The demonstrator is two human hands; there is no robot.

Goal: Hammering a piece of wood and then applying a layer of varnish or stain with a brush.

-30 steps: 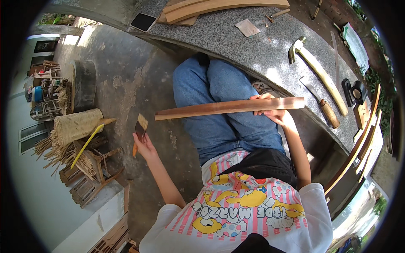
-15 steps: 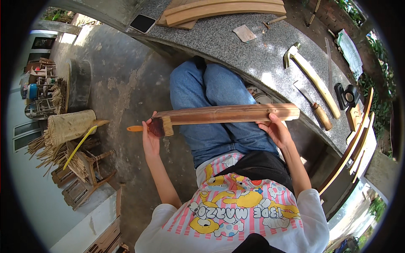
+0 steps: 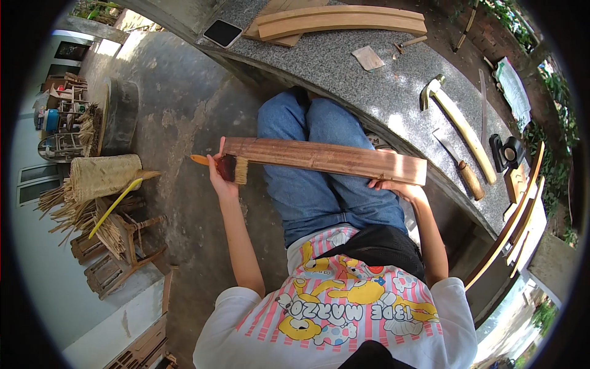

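Note:
A long wooden strip [image 3: 319, 158], reddish brown with a paler right end, lies across above my thighs. My left hand [image 3: 223, 183] is closed at its left end and also grips a paintbrush [image 3: 227, 167]. The brush has an orange handle pointing left, a dark stained body and tan bristles facing right, just below the strip's near edge. My right hand [image 3: 401, 188] holds the strip near its right end, with fingers under the near edge and others partly hidden behind the wood.
On the granite bench [image 3: 393, 92] ahead and right lie a claw hammer [image 3: 461, 123], a knife with a wooden handle [image 3: 470, 178], a phone [image 3: 222, 33], a sandpaper-like square [image 3: 368, 58] and a curved wooden piece [image 3: 344, 23]. Bundled sticks and a rolled mat [image 3: 104, 176] stand left.
The strip has turned, showing a different broad face. Its left end has risen and its right end has dropped. My right thumb no longer presses on the face. The brush stays in my left hand.

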